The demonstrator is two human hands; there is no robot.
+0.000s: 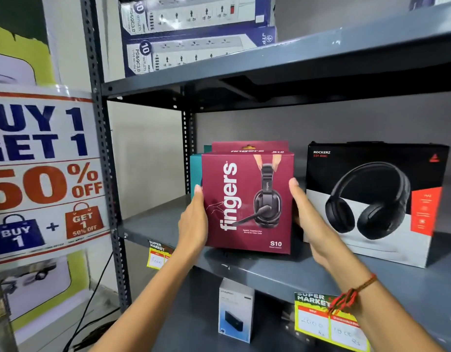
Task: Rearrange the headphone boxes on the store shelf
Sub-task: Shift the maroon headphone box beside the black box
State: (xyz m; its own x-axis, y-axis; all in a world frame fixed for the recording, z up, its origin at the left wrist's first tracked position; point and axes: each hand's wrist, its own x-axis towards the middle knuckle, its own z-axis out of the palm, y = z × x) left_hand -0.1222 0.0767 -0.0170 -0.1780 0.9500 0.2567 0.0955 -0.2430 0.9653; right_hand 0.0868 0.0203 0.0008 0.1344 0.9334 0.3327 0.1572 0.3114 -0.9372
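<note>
A maroon "fingers S10" headphone box (247,201) stands upright near the front of the grey middle shelf (282,273). My left hand (194,224) presses its left side and my right hand (308,217) presses its right side, so both grip it. Directly behind it is a second maroon box (249,146), of which only the top shows. A teal box (196,174) peeks out behind on the left. To the right stands a larger black, white and red "Rockerz" headphone box (374,201), apart from my right hand.
Power-strip boxes (194,34) are stacked on the upper shelf. A small white box (235,309) sits on the shelf below. Yellow price tags (328,323) hang on the shelf edges. A perforated upright (102,148) and a sale poster (41,174) are on the left.
</note>
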